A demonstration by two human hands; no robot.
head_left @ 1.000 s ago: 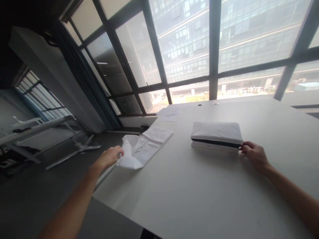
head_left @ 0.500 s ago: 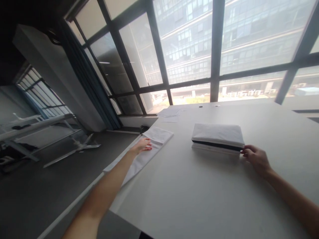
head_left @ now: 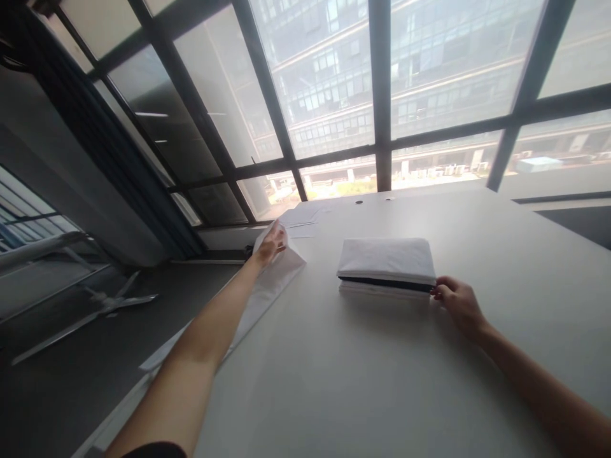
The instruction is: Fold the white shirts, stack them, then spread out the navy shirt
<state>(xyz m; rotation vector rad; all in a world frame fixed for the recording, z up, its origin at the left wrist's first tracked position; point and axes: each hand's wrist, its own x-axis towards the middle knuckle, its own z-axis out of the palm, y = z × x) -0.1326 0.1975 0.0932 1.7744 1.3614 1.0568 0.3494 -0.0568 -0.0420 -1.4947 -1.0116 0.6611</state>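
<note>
My left hand (head_left: 272,244) reaches to the far end of a thin white bag (head_left: 274,283) along the table's left edge. Its fingers are curled on the bag, whose far end is raised around them and looks slightly see-through. Part of the bag is hidden under my forearm. On the table lies a neat stack of folded cloth (head_left: 386,259), white with one black layer in the middle. My right hand (head_left: 459,306) pinches the stack's near right corner, thumb and fingers closed at the black layer.
Both hands work over a white table (head_left: 353,369). Loose white papers (head_left: 300,219) lie at its far left, near small round holes in the tabletop. Large windows stand behind it. To the left are a dark curtain (head_left: 100,140) and a metal table frame (head_left: 95,305) on the grey floor.
My left hand has moved forward along the bag, and the bag's far end has lifted from lying flat. The right hand still holds the stack's corner. The view has turned to the right.
</note>
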